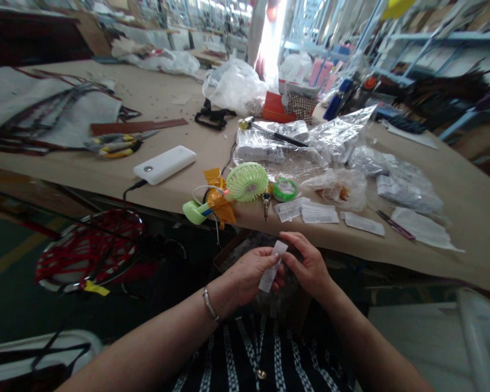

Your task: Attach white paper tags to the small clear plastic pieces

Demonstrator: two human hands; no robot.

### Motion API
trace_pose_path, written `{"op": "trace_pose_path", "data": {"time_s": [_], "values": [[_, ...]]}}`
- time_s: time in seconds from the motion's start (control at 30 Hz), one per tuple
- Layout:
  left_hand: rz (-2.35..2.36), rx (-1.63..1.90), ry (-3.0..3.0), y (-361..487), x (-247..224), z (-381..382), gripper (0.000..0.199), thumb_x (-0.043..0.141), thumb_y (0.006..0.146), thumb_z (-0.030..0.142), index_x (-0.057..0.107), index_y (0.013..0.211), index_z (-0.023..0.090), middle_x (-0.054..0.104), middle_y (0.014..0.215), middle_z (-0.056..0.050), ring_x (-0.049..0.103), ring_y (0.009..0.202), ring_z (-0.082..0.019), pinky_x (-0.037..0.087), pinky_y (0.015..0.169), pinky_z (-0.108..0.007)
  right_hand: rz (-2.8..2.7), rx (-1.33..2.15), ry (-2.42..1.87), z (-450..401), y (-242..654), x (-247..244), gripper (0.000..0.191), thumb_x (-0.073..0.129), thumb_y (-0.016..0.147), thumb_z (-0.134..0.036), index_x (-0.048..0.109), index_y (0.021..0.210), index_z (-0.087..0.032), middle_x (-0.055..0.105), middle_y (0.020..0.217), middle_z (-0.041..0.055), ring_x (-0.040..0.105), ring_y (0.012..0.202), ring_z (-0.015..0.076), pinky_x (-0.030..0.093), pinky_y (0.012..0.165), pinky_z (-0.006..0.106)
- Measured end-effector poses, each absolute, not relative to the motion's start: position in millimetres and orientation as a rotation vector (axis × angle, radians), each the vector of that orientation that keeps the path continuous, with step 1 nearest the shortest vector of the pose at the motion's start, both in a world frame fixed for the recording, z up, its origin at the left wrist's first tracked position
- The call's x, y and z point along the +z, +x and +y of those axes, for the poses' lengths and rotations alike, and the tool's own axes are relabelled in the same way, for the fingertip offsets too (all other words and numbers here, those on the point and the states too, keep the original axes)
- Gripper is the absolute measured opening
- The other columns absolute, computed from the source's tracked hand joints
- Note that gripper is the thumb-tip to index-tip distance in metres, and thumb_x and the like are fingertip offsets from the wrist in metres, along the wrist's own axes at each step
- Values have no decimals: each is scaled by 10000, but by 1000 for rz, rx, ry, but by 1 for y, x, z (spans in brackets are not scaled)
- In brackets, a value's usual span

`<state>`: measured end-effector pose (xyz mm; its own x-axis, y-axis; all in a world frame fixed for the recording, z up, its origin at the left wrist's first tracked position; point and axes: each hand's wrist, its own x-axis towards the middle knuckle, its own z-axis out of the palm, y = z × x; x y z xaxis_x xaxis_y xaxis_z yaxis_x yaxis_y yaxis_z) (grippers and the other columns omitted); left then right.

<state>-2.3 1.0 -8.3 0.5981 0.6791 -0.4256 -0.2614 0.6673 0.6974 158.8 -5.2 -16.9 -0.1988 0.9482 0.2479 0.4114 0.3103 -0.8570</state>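
Lower centre: the left hand point(248, 273) pinches a white strip point(268, 277); the right hand point(312, 270) is half-curled at its upper end, hold unclear. A slackened pinch could drop it.

Head view; looks forward, down; hands point(245, 276) near, table point(465, 201) beyond

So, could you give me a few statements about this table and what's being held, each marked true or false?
1. The left grip holds a narrow white strip. True.
2. A small fan lies left of the green roll. True.
3. The fan is red. False: it is pale green.
4. The green roll lies on the floor. False: it lies on the table.
5. Yellow-handled pliers lie left of the fan. True.
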Motion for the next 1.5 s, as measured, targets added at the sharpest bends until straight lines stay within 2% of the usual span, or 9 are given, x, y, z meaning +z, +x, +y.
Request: {"op": "trace_pose_path", "data": {"time_s": [0.17, 0.3, 0.5, 0.67, 0.77, 0.93, 1.07, 1.3, 1.5], "values": [[781, 594, 622, -2, -8, 3, 152, 583, 771, 265, 557, 770, 115, 555, 611, -12, 530, 471, -98, 383, 456, -205, -1955, 589, -1305, -8, 155, -17, 355, 524, 840, -279, 548, 1189, -222, 547, 1169, 95, 494, 1097, 233, 403, 955, 402], [760, 613, 620, -4, -11, 3, 180, 555, 798, 299, 557, 784, 119, 555, 633, -15, 533, 482, -97, 391, 462, -206, -1739, 756, -1316, -8, 151, -21, 360, 512, 846, -284, 510, 1201, -223, 579, 1123, 73, 541, 1034, 204, 423, 919, 364], [811, 654, 654, -5, -7, -1, 196, 543, 806, 310, 543, 747, 123, 545, 629, -11, 528, 492, -92, 398, 459, -197, -1308, 1220, -1276, -3, 142, -19, 163, 597, 783, -336, 595, 797, -174, 589, 719, -15, 534, 655, 108, 434, 631, 223], [809, 613, 675, -7, -6, -5, 207, 551, 800, 320, 544, 741, 122, 540, 596, -9, 524, 479, -97, 411, 464, -206, -1207, 1336, -1260, 1, 136, -18, 145, 629, 746, -303, 615, 725, -160, 543, 604, -39, 468, 549, 76, 388, 546, 194], [771, 590, 647, -12, -5, -4, 191, 541, 808, 315, 557, 791, 125, 530, 591, -2, 529, 476, -102, 405, 461, -209, -1113, 1456, -1144, 3, 137, -20, 162, 651, 730, -309, 634, 837, -188, 591, 721, -23, 522, 624, 84, 420, 598, 194], [611, 503, 602, -19, -2, -6, 187, 541, 814, 317, 556, 844, 133, 535, 617, -5, 556, 508, -118, 418, 494, -230, -1032, 1854, -857, 2, 144, -19, 490, 714, 643, -338, 591, 1100, -211, 616, 1068, 63, 591, 905, 175, 463, 807, 298], [530, 433, 606, -21, -3, -9, 181, 552, 811, 317, 536, 840, 139, 552, 625, -12, 563, 514, -125, 438, 522, -253, -1130, 2021, -753, 0, 144, -19, 481, 720, 618, -338, 616, 1053, -159, 621, 1068, 90, 602, 905, 200, 475, 804, 322], [511, 404, 610, -19, -4, -11, 186, 569, 798, 319, 526, 840, 142, 558, 640, -14, 581, 534, -139, 444, 536, -265, -1063, 2013, -762, -1, 140, -28, 364, 718, 592, -442, 625, 827, -181, 588, 1141, 95, 591, 955, 234, 497, 776, 356], [530, 412, 612, -18, -3, -10, 144, 531, 821, 286, 517, 842, 144, 545, 627, -7, 575, 521, -135, 435, 519, -256, -1008, 1989, -732, -1, 141, -27, 400, 722, 584, -433, 628, 878, -178, 592, 1136, 100, 575, 998, 242, 459, 860, 391]]}}
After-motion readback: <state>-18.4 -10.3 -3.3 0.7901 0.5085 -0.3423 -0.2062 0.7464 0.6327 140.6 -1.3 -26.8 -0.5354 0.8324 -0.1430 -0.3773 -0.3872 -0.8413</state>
